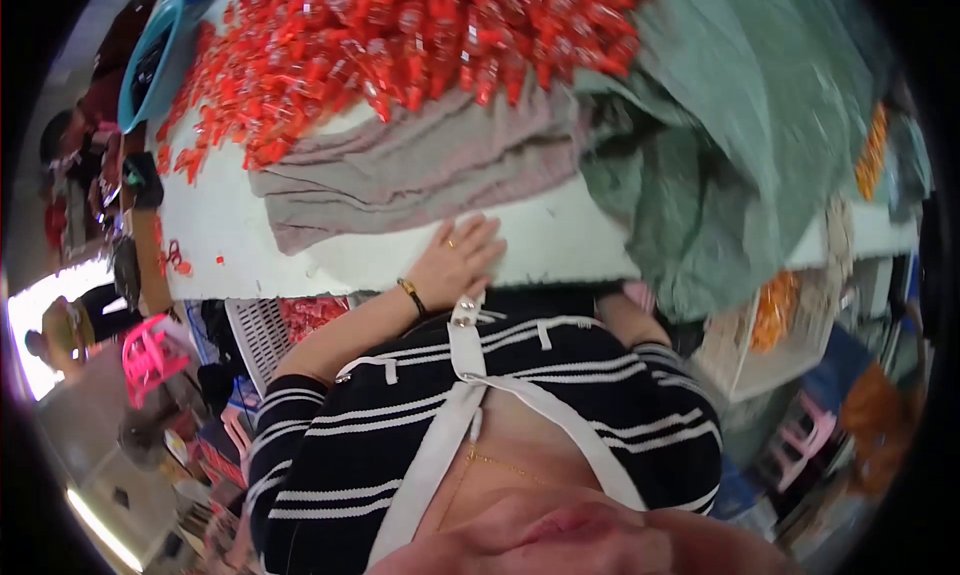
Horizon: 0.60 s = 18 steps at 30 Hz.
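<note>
My left hand point(458, 260) lies on the white tabletop point(375, 260) at its near edge. Its fingers stretch out flat to the right, and nothing is in them. Just beyond it, a folded grey-pink cloth point(420, 170) lies across the table. Behind the cloth spreads a large heap of small, shiny red-orange pieces with clear parts point(420, 35); their exact kind is unclear. My right forearm reaches down at the table's near edge, beside a green plastic sheet point(755, 145). The right hand itself is hidden there.
The green sheet drapes over the table's right side. A white crate point(745, 360) with orange pieces stands below on the right, and a white basket point(258, 340) with red pieces on the left. A blue basin point(155, 65) sits far left, near a pink chair point(152, 360).
</note>
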Each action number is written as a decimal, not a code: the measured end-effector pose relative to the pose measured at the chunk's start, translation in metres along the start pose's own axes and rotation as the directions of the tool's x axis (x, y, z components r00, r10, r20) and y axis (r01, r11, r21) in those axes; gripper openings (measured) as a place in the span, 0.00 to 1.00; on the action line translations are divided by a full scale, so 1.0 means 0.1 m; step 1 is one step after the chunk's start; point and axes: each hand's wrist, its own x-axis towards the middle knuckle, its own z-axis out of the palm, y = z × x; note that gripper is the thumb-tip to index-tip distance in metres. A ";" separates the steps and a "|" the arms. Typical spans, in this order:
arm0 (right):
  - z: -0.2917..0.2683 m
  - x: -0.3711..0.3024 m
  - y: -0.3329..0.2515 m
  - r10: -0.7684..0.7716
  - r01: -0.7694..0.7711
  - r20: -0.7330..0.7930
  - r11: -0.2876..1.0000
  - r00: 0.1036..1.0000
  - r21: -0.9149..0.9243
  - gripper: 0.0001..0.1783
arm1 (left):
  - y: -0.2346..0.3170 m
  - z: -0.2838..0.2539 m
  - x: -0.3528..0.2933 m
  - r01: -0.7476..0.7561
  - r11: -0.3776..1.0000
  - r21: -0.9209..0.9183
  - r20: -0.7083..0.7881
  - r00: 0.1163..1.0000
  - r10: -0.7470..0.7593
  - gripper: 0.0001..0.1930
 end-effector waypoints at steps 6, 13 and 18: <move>-0.26 -0.82 -0.11 0.040 -0.070 -0.122 0.965 0.992 -0.252 0.29 | 0.00 0.16 -0.42 -0.144 0.990 0.011 -0.284 0.949 0.141 0.19; -0.67 -1.31 -0.59 0.133 -0.141 0.081 0.986 0.988 0.091 0.19 | -0.13 0.85 -1.63 0.506 0.858 -0.085 -0.143 0.846 -0.514 0.12; -1.38 -1.70 -1.18 0.039 -0.172 0.804 0.982 0.593 0.080 0.13 | -0.19 0.96 -1.99 0.554 0.683 -0.477 0.214 0.826 -0.521 0.14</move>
